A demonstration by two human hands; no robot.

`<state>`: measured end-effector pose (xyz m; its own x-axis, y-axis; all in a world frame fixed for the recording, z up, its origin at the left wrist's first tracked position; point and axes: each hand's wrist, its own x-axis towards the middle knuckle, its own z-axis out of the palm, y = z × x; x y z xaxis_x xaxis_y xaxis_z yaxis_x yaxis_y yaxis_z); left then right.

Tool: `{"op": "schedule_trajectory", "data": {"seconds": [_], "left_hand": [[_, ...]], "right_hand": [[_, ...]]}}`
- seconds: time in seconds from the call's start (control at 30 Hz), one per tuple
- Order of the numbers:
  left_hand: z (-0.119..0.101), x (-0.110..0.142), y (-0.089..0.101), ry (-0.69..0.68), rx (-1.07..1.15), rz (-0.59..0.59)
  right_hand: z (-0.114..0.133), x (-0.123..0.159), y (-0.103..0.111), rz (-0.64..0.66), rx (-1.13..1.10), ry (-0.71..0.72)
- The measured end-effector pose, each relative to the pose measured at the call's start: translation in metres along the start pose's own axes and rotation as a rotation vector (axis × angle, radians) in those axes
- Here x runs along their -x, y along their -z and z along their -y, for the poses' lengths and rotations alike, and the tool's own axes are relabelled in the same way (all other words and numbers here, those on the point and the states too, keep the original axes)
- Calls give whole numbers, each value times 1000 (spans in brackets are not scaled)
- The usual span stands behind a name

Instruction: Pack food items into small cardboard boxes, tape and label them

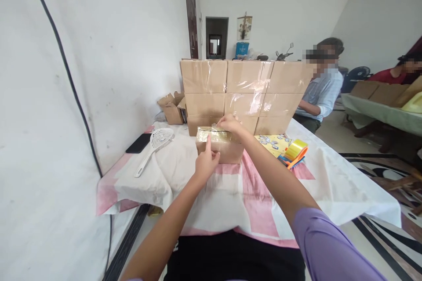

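Note:
A small cardboard box [227, 153] sits on the cloth in front of me, with shiny clear packing tape [203, 135] across its top. My left hand [207, 162] rests against the near side of the box. Its index finger is stretched onto the taped top, and the thumb stands apart. Over the far edge of the top, my right hand [231, 124] has its fingers pinched together at a loose-looking bit of tape. The fingertips are small in view.
Behind stands a wall of taped cartons [204, 77]. At left lie a white slotted skimmer [161, 138] and a black phone [138, 143]. At right are a yellow tape roll [296, 149], orange-handled scissors [297, 158] and a yellow sticker sheet [272, 144]. A person [325, 92] sits beyond.

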<state>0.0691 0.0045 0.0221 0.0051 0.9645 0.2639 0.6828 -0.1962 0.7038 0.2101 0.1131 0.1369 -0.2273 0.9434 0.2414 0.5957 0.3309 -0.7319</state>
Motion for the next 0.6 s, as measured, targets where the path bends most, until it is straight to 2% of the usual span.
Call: {"op": "schedule_trajectory", "data": {"seconds": [0.13,0.3,0.6], "left_hand": [[-1,2,-2,30,20,-19],[-1,0,-2,66,-15,-41],[-3,2,-8,53,-8,-71]], "right_hand": [[-4,2,1,-6,-62,-17],[-2,2,12,26,-150,43],[-12,2,-7,29,41,-40]]}}
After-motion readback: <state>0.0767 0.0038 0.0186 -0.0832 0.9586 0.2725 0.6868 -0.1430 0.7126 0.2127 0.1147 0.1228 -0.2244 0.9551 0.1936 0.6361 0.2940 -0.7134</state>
